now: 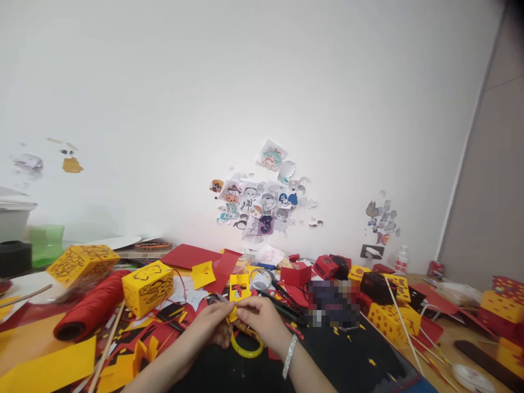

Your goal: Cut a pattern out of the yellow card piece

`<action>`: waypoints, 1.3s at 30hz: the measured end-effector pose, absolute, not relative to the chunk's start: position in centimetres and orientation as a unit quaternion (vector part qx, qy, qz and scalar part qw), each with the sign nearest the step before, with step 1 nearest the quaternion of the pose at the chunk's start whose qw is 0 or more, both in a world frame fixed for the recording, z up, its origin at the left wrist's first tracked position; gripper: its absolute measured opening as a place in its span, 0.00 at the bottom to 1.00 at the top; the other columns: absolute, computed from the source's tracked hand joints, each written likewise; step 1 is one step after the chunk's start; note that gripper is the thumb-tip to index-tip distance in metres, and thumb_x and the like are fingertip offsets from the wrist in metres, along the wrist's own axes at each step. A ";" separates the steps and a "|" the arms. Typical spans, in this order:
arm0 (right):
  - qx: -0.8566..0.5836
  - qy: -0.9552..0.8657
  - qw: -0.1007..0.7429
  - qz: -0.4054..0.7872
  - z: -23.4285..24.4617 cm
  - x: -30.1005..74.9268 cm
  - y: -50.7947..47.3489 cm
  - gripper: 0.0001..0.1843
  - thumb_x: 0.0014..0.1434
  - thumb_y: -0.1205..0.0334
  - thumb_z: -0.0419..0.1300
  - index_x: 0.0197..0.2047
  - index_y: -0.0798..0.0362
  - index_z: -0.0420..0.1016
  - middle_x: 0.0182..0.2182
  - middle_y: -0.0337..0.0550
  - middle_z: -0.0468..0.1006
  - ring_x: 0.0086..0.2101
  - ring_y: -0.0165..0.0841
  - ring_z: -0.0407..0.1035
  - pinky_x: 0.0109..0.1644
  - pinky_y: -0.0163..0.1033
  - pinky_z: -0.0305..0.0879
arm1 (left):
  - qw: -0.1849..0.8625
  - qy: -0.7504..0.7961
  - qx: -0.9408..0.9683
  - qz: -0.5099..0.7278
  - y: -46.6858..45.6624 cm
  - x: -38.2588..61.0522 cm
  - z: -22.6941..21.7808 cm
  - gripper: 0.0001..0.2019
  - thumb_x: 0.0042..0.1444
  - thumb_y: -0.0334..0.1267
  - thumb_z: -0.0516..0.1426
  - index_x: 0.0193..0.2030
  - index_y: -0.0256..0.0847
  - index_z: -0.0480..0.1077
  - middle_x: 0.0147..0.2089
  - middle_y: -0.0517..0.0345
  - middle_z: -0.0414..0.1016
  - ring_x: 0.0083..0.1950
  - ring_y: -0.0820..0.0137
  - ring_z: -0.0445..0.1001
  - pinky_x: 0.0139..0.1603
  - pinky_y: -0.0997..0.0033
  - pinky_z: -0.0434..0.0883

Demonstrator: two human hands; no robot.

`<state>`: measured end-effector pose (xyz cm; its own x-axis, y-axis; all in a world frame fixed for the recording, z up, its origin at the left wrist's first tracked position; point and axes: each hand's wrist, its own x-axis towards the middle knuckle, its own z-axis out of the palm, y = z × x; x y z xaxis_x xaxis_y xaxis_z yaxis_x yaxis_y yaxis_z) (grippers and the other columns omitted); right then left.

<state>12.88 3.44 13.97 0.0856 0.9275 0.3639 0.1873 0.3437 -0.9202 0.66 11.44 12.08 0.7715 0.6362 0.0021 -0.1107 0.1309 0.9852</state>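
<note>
Both hands meet above the dark mat at the lower centre. A small yellow paper piece with cut-out openings [239,286] stands up between my fingers. My left hand [216,322] is closed around its lower left side. From the right, my right hand [257,319] pinches the same paper. Something thin and grey, perhaps a blade tip, shows beside the left fingers; I cannot make out what it belongs to. Just under the hands lies a yellow ring [248,352], partly hidden by them.
On the left are a red roll [92,305], a yellow box with black drawings [148,287] and yellow paper [51,365]. The black mat [339,360] carries tiny yellow scraps. Spotted yellow boxes [393,322], thin sticks and a bottle [402,259] stand right. A wall closes the back.
</note>
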 end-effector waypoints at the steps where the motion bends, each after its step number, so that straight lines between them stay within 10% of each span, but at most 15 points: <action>1: -0.470 -0.594 0.565 0.328 14.0 12.9 3.4 0.24 0.44 0.43 0.62 0.35 0.56 0.78 0.23 0.40 0.74 0.23 0.28 0.65 0.28 0.33 0.60 | 0.720 0.217 0.607 0.258 11.4 0.6 12.1 0.25 0.36 0.61 0.57 0.26 0.38 0.65 0.12 0.66 0.65 0.12 0.77 0.63 0.16 0.77 0.60; 19: -0.604 -0.633 0.471 -0.112 13.4 12.0 2.9 0.06 0.46 0.68 0.63 0.31 0.52 0.74 0.27 0.39 0.73 0.29 0.32 0.66 0.33 0.34 0.60 | 0.705 0.270 0.589 0.288 10.6 0.6 13.0 0.28 0.31 0.62 0.59 0.27 0.37 0.66 0.12 0.66 0.66 0.16 0.76 0.66 0.20 0.78 0.63; 39: -0.539 -0.742 0.366 -0.159 13.7 12.5 2.7 0.13 0.59 0.68 0.47 0.36 0.54 0.73 0.27 0.44 0.73 0.29 0.32 0.65 0.32 0.34 0.59 | 0.744 0.247 0.551 0.287 11.5 0.3 12.5 0.25 0.31 0.57 0.63 0.29 0.37 0.66 0.17 0.65 0.70 0.17 0.77 0.68 0.20 0.79 0.64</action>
<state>12.46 2.74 13.67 -0.1511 0.6835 0.7141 0.9159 0.3685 -0.1590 0.29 11.47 12.46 0.7135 0.6988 -0.0512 -0.1548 0.2284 0.9612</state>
